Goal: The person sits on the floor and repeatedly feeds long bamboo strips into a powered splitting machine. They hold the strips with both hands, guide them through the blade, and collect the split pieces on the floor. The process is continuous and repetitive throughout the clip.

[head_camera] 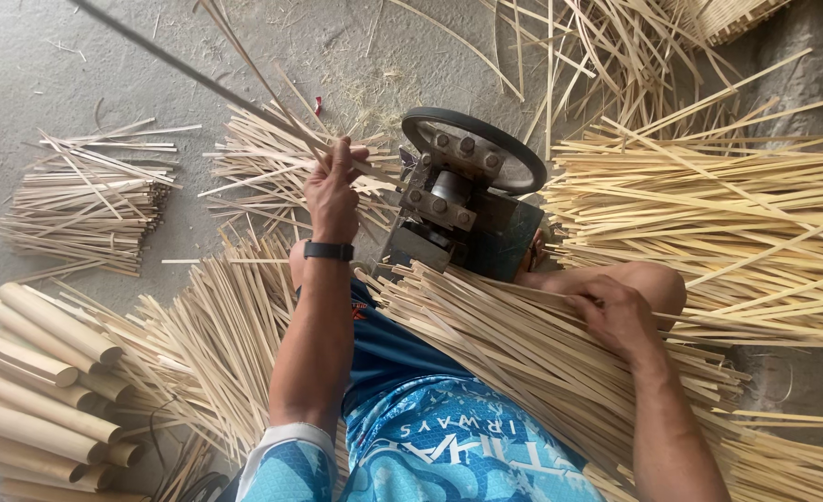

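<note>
**Bamboo strips at the splitting machine**

The grey concrete floor [86, 65] is strewn with pale bamboo. The biggest heap of long strips [709, 204] lies to the right of the machine; a sloping bundle of strips [523, 353] rests across the person's lap, and a smaller stack of short cut strips [86, 209] sits well apart at the left. Thick split bamboo culms [39, 390] are piled at the lower left.

In the middle stands the small metal machine [453, 209] with a dark round wheel [475, 149] on top — bolts show on its face.

The left hand [332, 191], wearing a black wristband [328, 250], is closed around a few thin strips [272, 125] just left of the wheel. The right hand [616, 316] grips the lap bundle — fingers curled over its upper edge.
</note>
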The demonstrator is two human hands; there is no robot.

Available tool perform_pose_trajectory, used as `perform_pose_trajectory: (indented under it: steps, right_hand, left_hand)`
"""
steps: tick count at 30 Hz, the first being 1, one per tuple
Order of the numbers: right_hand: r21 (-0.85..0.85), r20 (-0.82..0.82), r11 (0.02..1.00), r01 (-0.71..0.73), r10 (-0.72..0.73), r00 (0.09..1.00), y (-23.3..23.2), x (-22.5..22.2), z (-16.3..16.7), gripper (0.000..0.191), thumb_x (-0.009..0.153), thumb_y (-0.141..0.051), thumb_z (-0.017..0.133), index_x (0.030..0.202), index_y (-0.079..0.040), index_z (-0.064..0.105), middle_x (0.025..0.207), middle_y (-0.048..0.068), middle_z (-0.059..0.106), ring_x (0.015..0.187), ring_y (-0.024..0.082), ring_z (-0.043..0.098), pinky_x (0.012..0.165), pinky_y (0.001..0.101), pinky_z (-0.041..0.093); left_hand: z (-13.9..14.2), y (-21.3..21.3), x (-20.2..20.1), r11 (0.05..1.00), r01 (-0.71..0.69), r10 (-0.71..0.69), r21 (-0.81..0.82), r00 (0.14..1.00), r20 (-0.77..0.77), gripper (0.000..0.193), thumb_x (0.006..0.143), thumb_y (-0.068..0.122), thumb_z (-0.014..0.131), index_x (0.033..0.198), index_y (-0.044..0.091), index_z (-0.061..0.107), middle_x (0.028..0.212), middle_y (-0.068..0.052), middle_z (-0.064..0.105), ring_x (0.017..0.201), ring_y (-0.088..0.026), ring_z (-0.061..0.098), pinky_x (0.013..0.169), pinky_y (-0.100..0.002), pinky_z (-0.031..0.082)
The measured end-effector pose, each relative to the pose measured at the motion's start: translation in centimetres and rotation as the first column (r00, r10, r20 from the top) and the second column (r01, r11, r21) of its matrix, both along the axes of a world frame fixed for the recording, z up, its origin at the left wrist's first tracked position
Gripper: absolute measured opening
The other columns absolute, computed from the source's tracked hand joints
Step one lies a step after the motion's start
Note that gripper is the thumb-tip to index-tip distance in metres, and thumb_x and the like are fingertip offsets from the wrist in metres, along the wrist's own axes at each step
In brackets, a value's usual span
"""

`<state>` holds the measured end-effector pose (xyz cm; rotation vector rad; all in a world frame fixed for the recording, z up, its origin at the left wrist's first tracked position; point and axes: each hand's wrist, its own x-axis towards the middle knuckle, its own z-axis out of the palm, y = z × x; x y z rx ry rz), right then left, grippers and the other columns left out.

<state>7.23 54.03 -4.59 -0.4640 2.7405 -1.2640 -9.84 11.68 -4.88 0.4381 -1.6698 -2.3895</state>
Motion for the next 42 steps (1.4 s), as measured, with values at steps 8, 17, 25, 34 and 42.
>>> perform_pose_trajectory:
  steps: [8,17,25,34,42]
  right_hand:
    - [0.087,-0.227,0.965,0.246,-0.221,0.948,2.6,0.3,1.4,0.005,0.091,-0.016,0.079,0.095,-0.012,0.078,0.092,0.004,0.077,0.086,0.012,0.071,0.076,0.026,0.059]
    - [0.073,-0.201,0.963,0.258,-0.24,0.95,-5.5,-3.1,0.9,0.019,0.091,-0.016,0.078,0.11,-0.011,0.08,0.092,0.009,0.077,0.072,0.017,0.072,0.063,0.0306,0.059]
    - [0.307,0.136,0.93,0.202,-0.253,0.958,-3.9,-3.4,1.2,0.036,0.089,-0.032,0.078,0.118,-0.01,0.075,0.094,0.013,0.077,0.074,0.023,0.074,0.067,0.0362,0.059]
    - [0.129,0.146,0.971,0.2,-0.218,0.965,-5.1,-2.3,4.3,0.036,0.092,-0.03,0.071,0.119,-0.006,0.074,0.105,0.013,0.075,0.083,0.023,0.075,0.07,0.034,0.061]
    - [-0.293,-0.107,0.948,0.128,-0.166,0.98,-9.4,-5.1,11.7,0.041,0.098,-0.026,0.068,0.131,-0.003,0.065,0.109,0.009,0.073,0.093,0.019,0.072,0.08,0.0313,0.061]
  left_hand:
    - [2.4,-4.4,-0.6,0.99,-0.067,0.081,0.124,0.991,-0.11,0.031,0.104,0.031,0.064,0.117,0.006,0.074,0.074,-0.002,0.068,0.058,-0.006,0.058,0.048,-0.019,0.044]
    - [0.1,-1.2,1.3,0.983,0.057,-0.065,0.172,0.997,0.042,0.03,0.103,0.04,0.065,0.097,0.011,0.062,0.072,0.001,0.057,0.049,-0.006,0.048,0.038,-0.022,0.039]
    - [-0.5,1.7,1.5,0.997,0.069,-0.074,0.038,0.982,0.175,0.023,0.092,0.024,0.078,0.102,0.003,0.074,0.083,-0.006,0.073,0.044,-0.002,0.04,0.037,-0.019,0.033]
    - [7.7,-1.9,-2.5,0.96,-0.223,0.206,-0.169,0.972,-0.112,0.028,0.099,0.033,0.067,0.105,0.007,0.077,0.086,-0.007,0.078,0.054,-0.005,0.051,0.051,-0.023,0.044]
    - [15.7,6.0,1.3,0.881,0.325,-0.412,-0.344,0.884,-0.22,0.006,0.099,0.012,0.069,0.097,0.006,0.071,0.092,-0.007,0.078,0.081,-0.013,0.076,0.073,-0.03,0.067]
